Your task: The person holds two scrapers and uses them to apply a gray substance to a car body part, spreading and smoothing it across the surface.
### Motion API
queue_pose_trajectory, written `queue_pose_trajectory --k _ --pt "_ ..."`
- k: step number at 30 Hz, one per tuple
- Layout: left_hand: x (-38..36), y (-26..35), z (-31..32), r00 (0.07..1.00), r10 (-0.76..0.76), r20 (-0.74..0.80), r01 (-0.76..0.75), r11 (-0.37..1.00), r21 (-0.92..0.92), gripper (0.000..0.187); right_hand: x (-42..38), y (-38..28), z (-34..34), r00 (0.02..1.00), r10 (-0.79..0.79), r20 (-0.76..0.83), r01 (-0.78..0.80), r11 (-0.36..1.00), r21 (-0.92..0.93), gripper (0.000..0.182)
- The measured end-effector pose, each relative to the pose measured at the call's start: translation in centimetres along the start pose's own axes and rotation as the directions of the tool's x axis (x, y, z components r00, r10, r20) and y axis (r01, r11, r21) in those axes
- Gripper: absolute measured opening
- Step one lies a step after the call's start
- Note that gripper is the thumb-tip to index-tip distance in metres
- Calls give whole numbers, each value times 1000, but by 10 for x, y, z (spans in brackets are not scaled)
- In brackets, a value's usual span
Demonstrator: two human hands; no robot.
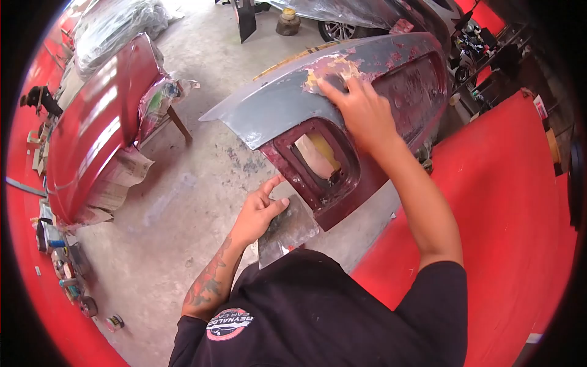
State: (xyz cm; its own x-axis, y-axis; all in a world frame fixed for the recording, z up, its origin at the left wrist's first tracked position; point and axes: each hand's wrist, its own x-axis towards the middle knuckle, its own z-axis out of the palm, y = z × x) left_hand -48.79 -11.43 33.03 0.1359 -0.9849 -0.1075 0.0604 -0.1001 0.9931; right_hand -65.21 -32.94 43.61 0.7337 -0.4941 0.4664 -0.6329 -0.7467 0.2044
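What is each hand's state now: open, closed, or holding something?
Left hand: closed on a flat plate.
Right hand: at the car panel; whether it grips something cannot be told.

Grey floor (159, 214) before me, bearing scattered dark flecks (247, 160), a pale smear (171, 197), a small round tin (114, 322) and a car wheel (338, 30).
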Motion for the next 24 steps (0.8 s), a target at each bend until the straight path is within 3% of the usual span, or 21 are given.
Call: queue_pose_trajectory --k 5,8,14,17,19,24 --pt "-4 3 1 995 -92 36 94 994 -52 34 -3 3 2 1000 4 16 -4 1000 -28 45" --pt "-1 -4 1 999 -27 28 27 999 -20 34 36 22 16 999 -41 -10 41 999 -19 43" --pt "-4 -4 3 1000 0 -20 -1 999 -35 37 -24 -9 -20 993 -110 44 110 994 6 44" --pt "-3 0 2 995 -102 17 103 994 -38 42 -22 -10 -16 995 -102 3 102 995 1 46" --pt "-3 0 1 1000 -25 8 25 1000 6 42 -8 -5 -13 997 -52 51 52 999 2 54" --pt "-2 -4 1 1000 11 9 -11 1000 -28 42 -29 -9 -16 998 -30 58 31 999 -11 52"
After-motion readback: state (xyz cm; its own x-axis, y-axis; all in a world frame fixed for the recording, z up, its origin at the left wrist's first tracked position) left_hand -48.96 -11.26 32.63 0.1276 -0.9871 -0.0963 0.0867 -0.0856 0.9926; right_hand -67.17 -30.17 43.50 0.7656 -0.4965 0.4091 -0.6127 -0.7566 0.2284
